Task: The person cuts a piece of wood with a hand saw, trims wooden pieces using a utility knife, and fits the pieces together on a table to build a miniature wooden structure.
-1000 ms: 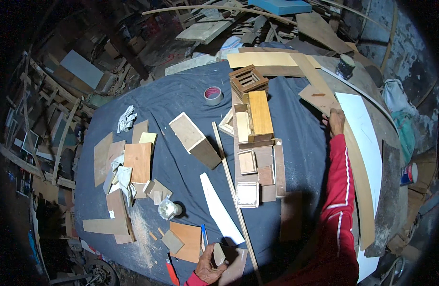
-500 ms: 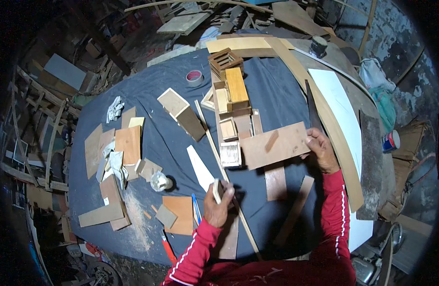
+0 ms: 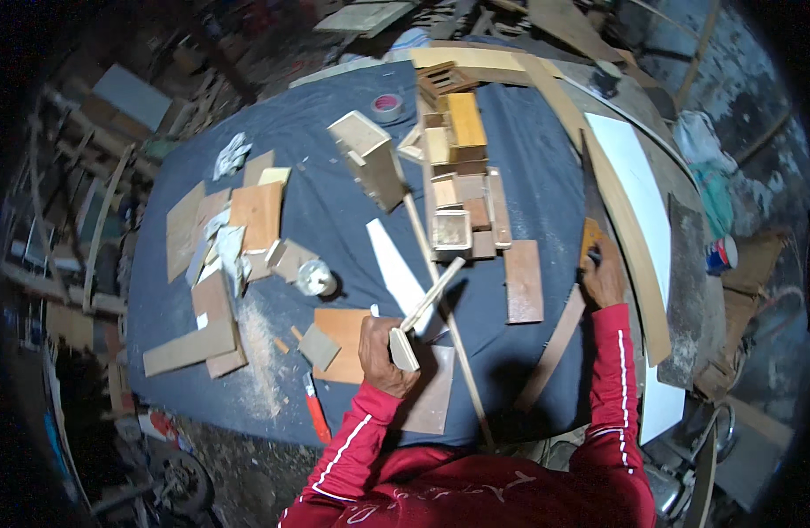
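Two grips closed: wood strip (image 3: 430, 297), saw handle (image 3: 591, 242).

Your left hand (image 3: 383, 352) holds a pale wooden piece (image 3: 423, 317): a flat block at your palm with a thin strip rising diagonally up and to the right above the desk (image 3: 335, 211). Your right hand (image 3: 603, 277) rests on an orange handle (image 3: 591, 239) at the desk's right edge.
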Available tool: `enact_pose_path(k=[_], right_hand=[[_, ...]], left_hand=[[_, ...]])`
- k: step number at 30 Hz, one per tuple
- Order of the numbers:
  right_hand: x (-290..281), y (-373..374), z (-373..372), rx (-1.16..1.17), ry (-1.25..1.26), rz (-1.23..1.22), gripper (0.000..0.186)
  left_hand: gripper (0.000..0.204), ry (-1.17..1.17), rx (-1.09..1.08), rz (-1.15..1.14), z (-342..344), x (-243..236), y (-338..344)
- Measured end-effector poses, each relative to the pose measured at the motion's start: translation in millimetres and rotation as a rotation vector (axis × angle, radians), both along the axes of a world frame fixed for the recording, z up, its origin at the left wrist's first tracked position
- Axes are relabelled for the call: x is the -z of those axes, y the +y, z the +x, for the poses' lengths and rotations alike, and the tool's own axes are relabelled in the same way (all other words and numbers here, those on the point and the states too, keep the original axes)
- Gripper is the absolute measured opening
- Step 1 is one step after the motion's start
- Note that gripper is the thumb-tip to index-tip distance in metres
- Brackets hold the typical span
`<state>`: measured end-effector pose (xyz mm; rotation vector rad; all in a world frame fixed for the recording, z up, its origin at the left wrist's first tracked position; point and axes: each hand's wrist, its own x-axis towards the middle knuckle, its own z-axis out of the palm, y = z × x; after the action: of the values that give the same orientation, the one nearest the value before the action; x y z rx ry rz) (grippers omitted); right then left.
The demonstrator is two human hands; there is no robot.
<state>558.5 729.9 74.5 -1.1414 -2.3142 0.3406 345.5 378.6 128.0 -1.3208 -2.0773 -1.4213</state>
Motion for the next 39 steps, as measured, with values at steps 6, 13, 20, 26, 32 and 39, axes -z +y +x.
enact_pose_path(k=[6,13,20,26,32,39], right_hand=[[49.3,21.1,18.1,0.056,-0.363,-0.153,0.056],[62.9,57.7,17.3,0.06,-0.578,-0.228,0.051],[46.8,53.7,0.9,0.167,-0.683,-0.191,0.051],[29.3,47.6,1.3,0.221,-0.445,0.038,0.051],[23.0,84.7,34.5,0.208,0.012,0.007,0.031],[-89.8,-73.7,14.8,0.285,0.316,0.059,0.039]], left_hand=[[0.035,0.338,-0.129,-0.156,-29.7,-2.7,-95.1],[0.024,0.216,-0.419,-0.185,-51.5,3.6,-156.7],[0.025,0.245,-0.65,-0.249,-82.7,24.6,-204.2],[0.045,0.187,-0.696,-0.246,-115.0,44.3,-216.3],[0.052,0.241,-0.667,-0.403,-153.7,62.6,-198.7],[0.05,0.188,-0.429,-0.678,-152.3,59.1,-188.0]])
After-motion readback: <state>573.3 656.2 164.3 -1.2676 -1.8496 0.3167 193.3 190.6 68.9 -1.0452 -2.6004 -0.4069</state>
